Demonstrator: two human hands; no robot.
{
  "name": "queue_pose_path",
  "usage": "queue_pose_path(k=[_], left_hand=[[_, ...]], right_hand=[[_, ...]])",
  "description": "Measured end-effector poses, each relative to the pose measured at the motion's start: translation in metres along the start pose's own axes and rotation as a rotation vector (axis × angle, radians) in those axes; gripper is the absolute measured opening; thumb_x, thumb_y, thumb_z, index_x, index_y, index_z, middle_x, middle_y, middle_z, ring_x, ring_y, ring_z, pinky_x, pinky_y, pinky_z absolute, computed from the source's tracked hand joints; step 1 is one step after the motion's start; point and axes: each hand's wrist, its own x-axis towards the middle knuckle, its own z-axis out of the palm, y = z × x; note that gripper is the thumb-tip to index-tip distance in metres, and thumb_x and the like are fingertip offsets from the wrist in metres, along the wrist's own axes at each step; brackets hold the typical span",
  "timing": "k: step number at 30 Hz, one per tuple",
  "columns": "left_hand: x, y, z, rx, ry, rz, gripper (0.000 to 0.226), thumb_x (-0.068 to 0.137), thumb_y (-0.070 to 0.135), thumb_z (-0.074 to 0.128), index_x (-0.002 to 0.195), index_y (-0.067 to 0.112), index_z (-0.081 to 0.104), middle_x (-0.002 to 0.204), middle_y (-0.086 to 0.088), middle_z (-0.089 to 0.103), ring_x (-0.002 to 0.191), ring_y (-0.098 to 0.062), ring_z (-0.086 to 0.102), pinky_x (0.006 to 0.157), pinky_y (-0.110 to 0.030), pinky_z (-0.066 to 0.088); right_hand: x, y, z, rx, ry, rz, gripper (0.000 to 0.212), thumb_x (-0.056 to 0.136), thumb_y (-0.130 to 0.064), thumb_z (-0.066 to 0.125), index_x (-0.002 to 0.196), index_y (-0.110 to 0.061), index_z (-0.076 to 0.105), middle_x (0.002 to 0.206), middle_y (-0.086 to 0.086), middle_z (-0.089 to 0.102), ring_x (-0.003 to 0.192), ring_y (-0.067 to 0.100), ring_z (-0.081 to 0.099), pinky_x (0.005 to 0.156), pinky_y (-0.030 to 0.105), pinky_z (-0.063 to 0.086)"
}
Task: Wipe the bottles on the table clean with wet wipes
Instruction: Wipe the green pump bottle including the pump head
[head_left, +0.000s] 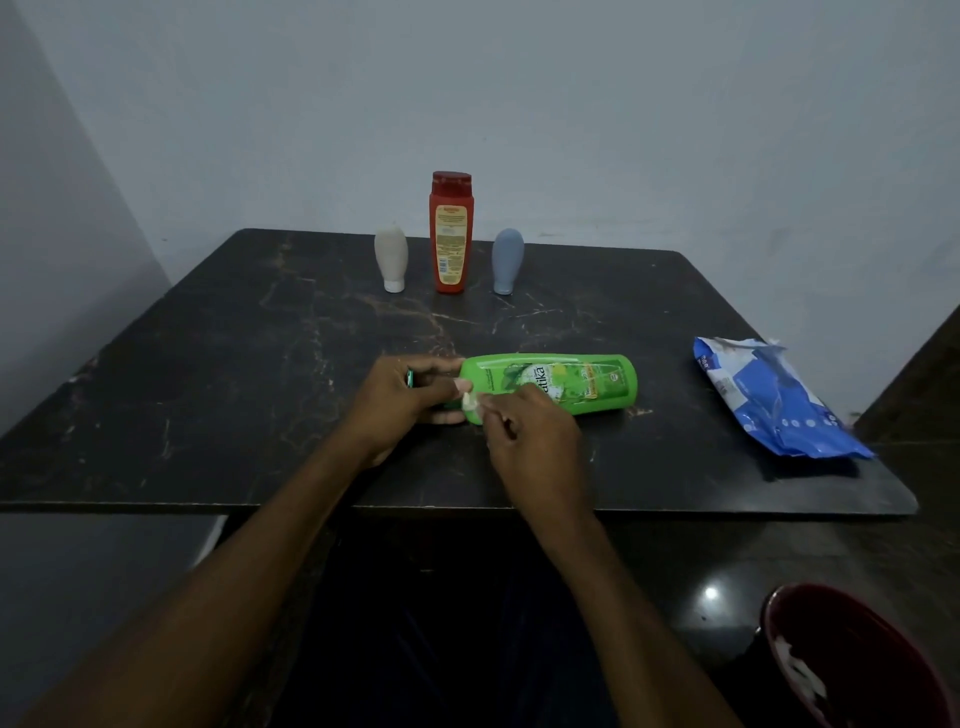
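Green bottle (550, 384) flat on worktop (249, 364), long axis left-right, cap left. Left hand (405, 402) grips cap end; right hand (532, 434) pinches wipe (470, 401).

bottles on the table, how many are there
4. The white bottle, red bottle and grey bottle stand in a row at the far side; the green bottle lies on its side near the front, gripped by the left hand, the right hand pinching a wipe against it.

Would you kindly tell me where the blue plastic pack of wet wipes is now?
In the head view, the blue plastic wipes pack lies near the right edge of the dark table, right of the green plastic bottle.
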Motion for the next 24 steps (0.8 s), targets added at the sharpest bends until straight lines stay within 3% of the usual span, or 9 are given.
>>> queue_pose_path(k=[4, 8, 12, 17, 20, 24], left_hand=[[0.0, -0.001, -0.002, -0.006, -0.03, -0.005, 0.027, 0.087, 0.003, 0.076, 0.114, 0.007, 0.075, 0.107, -0.014, 0.079, 0.1, -0.03, 0.077, 0.075, -0.034, 0.064], [0.0, -0.001, -0.001, 0.0, -0.028, -0.009, 0.029, 0.087, 0.004, 0.077, 0.116, 0.005, 0.074, 0.107, -0.013, 0.079, 0.1, -0.029, 0.077, 0.074, -0.032, 0.064], [-0.001, -0.001, 0.0, 0.022, -0.028, -0.004, 0.03, 0.087, 0.004, 0.077, 0.117, 0.005, 0.074, 0.107, -0.014, 0.079, 0.099, -0.029, 0.077, 0.075, -0.033, 0.064], [-0.002, -0.001, -0.001, 0.038, -0.01, 0.004, 0.027, 0.087, 0.002, 0.076, 0.113, 0.009, 0.076, 0.105, -0.015, 0.079, 0.1, -0.031, 0.076, 0.08, -0.039, 0.065], [-0.002, 0.0, -0.004, 0.032, -0.038, 0.0, 0.028, 0.087, 0.002, 0.076, 0.115, 0.009, 0.076, 0.108, -0.015, 0.078, 0.101, -0.031, 0.076, 0.079, -0.038, 0.065], [-0.002, 0.0, -0.003, 0.026, -0.062, 0.001, 0.03, 0.086, 0.004, 0.076, 0.116, 0.009, 0.076, 0.109, -0.015, 0.078, 0.102, -0.03, 0.076, 0.077, -0.034, 0.064]], right_hand=[[0.01, 0.042, -0.029, 0.077, 0.11, 0.222, 0.015, 0.094, -0.024, 0.067, 0.105, -0.017, 0.074, 0.089, -0.002, 0.068, 0.076, 0.012, 0.063, 0.071, 0.037, 0.057], [0.019, 0.073, -0.058, 0.017, 0.194, 0.391, 0.019, 0.092, -0.026, 0.067, 0.109, -0.019, 0.075, 0.097, -0.002, 0.072, 0.084, 0.007, 0.064, 0.074, 0.017, 0.048], [0.015, 0.044, -0.037, 0.026, 0.14, 0.29, 0.015, 0.095, -0.023, 0.065, 0.103, -0.015, 0.075, 0.095, 0.0, 0.07, 0.082, 0.009, 0.063, 0.077, 0.023, 0.052], [-0.006, -0.013, 0.007, -0.08, 0.01, -0.024, 0.013, 0.093, -0.017, 0.063, 0.093, -0.01, 0.075, 0.083, 0.007, 0.06, 0.072, 0.024, 0.059, 0.062, 0.035, 0.049], [0.001, 0.0, -0.002, -0.051, 0.022, 0.033, 0.015, 0.094, -0.022, 0.064, 0.098, -0.013, 0.076, 0.083, 0.001, 0.061, 0.071, 0.016, 0.057, 0.062, 0.032, 0.049], [0.017, 0.05, -0.04, -0.01, 0.145, 0.247, 0.019, 0.095, -0.033, 0.064, 0.099, -0.017, 0.074, 0.081, -0.003, 0.064, 0.068, 0.003, 0.056, 0.059, 0.02, 0.044]])
